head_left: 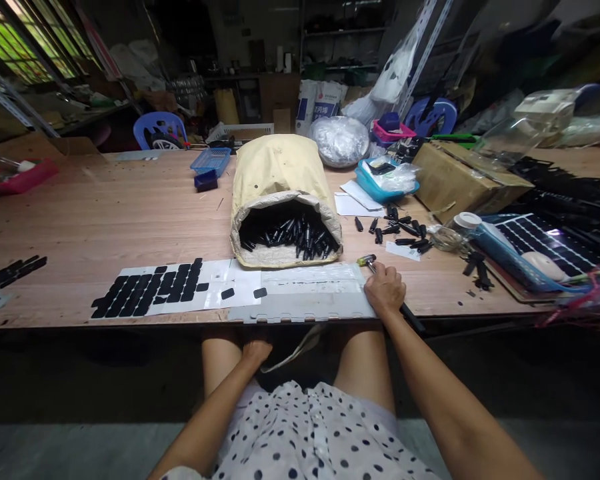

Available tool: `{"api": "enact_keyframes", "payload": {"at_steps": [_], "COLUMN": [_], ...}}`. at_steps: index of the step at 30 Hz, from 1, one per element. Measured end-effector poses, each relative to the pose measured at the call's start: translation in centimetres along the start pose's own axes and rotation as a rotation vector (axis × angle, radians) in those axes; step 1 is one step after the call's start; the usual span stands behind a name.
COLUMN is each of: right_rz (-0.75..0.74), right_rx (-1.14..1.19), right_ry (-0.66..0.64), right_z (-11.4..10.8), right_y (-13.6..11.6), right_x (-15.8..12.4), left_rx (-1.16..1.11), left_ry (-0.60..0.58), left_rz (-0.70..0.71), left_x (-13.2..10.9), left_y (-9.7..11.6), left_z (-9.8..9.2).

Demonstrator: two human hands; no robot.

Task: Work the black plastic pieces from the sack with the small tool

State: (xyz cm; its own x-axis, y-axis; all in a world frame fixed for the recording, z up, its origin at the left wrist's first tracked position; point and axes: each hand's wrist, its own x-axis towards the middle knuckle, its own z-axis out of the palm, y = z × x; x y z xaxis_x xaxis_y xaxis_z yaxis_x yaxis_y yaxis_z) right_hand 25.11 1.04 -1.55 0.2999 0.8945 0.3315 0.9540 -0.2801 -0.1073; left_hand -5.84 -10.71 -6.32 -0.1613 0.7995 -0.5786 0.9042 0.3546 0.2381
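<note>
My right hand (386, 288) is closed around a small hammer (367, 261) at the table's front edge, its head showing above the fingers and its dark handle below. Beside it lies a grey board (305, 301) along the edge. My left hand (257, 350) is low, partly under the table edge, near a pale strap (300, 350); its fingers are hidden. Behind the board, a cream sack (280, 163) lies with its mouth towards me, holding many black pointed parts (307, 235). Left of the board, a white sheet (215, 273) bears rows of black rounded pieces (140, 292).
Loose black parts (410, 230) lie right of the sack, near a blue basket (386, 181) and a cardboard box (467, 180). A blue tray (485, 250) with a solar-like panel stands at the right. A blue basket (211, 161) is left of the sack.
</note>
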Motion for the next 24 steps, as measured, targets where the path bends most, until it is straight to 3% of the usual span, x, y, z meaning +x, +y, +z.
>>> {"api": "enact_keyframes", "payload": {"at_steps": [3, 6, 8, 10, 11, 13, 17, 19, 24], "right_rz": [-0.012, -0.006, 0.002, 0.004, 0.003, -0.001, -0.003, -0.001, 0.009], "right_rx": [0.001, 0.0, 0.002, 0.009, 0.015, 0.026, 0.036, 0.029, 0.007], "right_ry": [0.016, 0.017, 0.017, 0.024, 0.028, 0.031, 0.009, -0.002, -0.015], "right_z": [0.1, 0.1, 0.2, 0.2, 0.2, 0.2, 0.1, 0.0, -0.3], "right_y": [0.1, 0.0, 0.0, 0.0, 0.0, 0.0, 0.0, -0.1, -0.4], "right_x": [0.0, 0.0, -0.1, -0.2, -0.2, -0.2, -0.2, -0.3, -0.4], "left_rx": [0.027, -0.011, -0.119, -0.292, -0.377, -0.46, -0.202, -0.044, 0.109], "left_ry": [-0.066, -0.16, -0.275, -0.309, -0.263, -0.012, 0.504, 0.598, 0.578], "left_rz": [-0.015, 0.166, 0.33, 0.434, 0.453, 0.423, 0.115, 0.002, -0.122], "left_x": [-0.9, -2.7, -3.4, -3.1, -2.5, -0.7, 3.9, 5.6, 7.4], "left_y": [0.5, 0.8, 1.5, 2.8, 3.6, 5.3, 7.8, 8.4, 8.4], "left_z": [-0.8, -2.0, -3.8, -6.8, -8.5, -12.4, -18.5, -19.9, -19.7]}}
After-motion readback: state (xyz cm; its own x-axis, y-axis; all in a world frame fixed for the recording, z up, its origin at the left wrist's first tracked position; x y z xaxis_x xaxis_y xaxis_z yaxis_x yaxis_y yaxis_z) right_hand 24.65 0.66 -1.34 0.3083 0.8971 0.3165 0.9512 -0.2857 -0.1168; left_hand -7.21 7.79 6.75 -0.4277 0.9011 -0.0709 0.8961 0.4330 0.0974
